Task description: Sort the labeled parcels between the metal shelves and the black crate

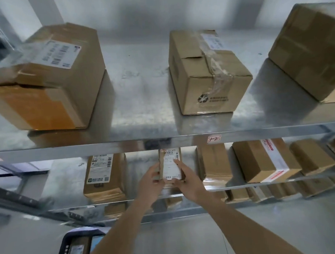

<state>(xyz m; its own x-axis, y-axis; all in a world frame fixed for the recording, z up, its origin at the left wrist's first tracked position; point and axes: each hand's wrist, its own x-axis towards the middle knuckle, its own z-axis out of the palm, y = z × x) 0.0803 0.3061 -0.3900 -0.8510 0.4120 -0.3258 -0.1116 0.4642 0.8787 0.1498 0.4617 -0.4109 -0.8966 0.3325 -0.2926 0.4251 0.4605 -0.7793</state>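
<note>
Both hands — left hand (pixel 151 180) and right hand (pixel 186 177) — are gripping a small labeled parcel (pixel 171 166) on the middle shelf (pixel 66 173), fingers curled around its sides.

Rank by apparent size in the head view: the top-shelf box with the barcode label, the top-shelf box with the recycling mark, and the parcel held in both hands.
1. Barcode-label box
2. Recycling-mark box
3. Held parcel, clearly smallest, though it sits farther from the camera.
</note>
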